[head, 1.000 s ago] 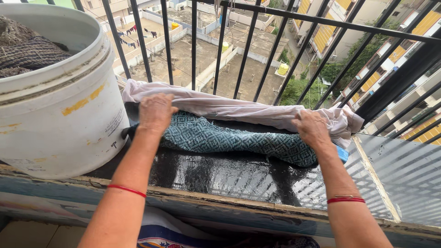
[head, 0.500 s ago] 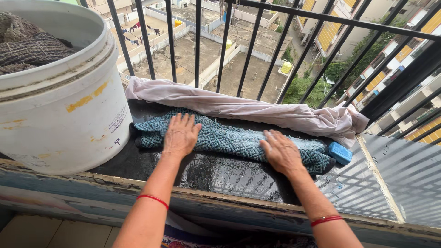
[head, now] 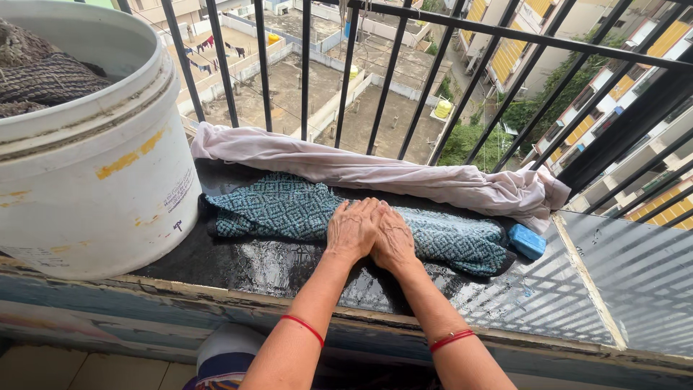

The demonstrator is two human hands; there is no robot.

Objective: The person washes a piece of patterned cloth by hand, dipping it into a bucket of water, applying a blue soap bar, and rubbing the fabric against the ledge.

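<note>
A teal patterned cloth lies wet along a dark balcony ledge. My left hand and my right hand press side by side on the cloth's middle, fingers flat and together, thumbs nearly touching. Behind the cloth a pale pink cloth stretches along the foot of the railing. A blue soap bar sits at the teal cloth's right end. Each wrist wears a red band.
A large white bucket holding dark knitted fabric stands on the ledge at the left. Black railing bars close off the far side, with rooftops far below. The ledge continues right as a grey surface.
Both hands slid inward along the teal cloth from its ends and now meet at its middle. The cloth's left part has spread wider.
</note>
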